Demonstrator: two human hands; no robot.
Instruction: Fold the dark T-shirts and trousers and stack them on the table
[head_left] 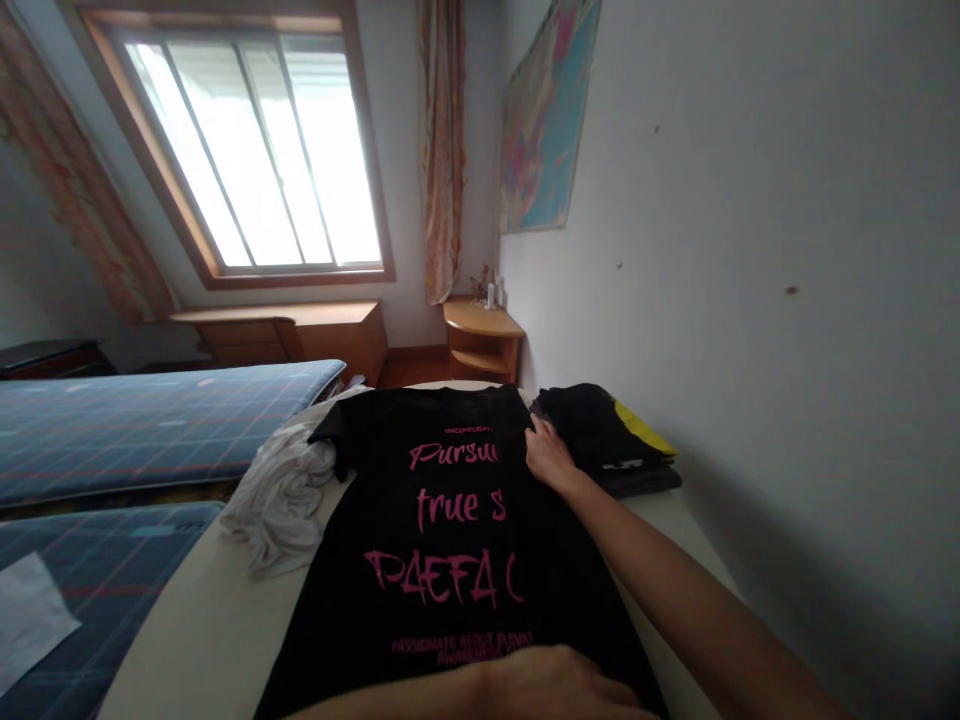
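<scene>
A black T-shirt (450, 400) with pink lettering lies spread on the pale table, its right side folded inward over part of the print. Near the collar end, my right hand (549, 452) is closed on the shirt's folded right edge at the shoulder. My left hand (555, 685) reaches across the lower part of the shirt, fingers bent at its right side; the bottom of the picture cuts off part of this hand. The shirt's left sleeve rests against a crumpled white-grey garment (281, 500).
Against the wall, a stack of folded dark clothes (592, 435) with a yellow patch sits on the table (180, 610). Two plaid mattresses (150, 420) lie to the left, one bearing a white sheet (30, 620). A corner shelf (484, 320) and wooden desk (337, 325) stand behind.
</scene>
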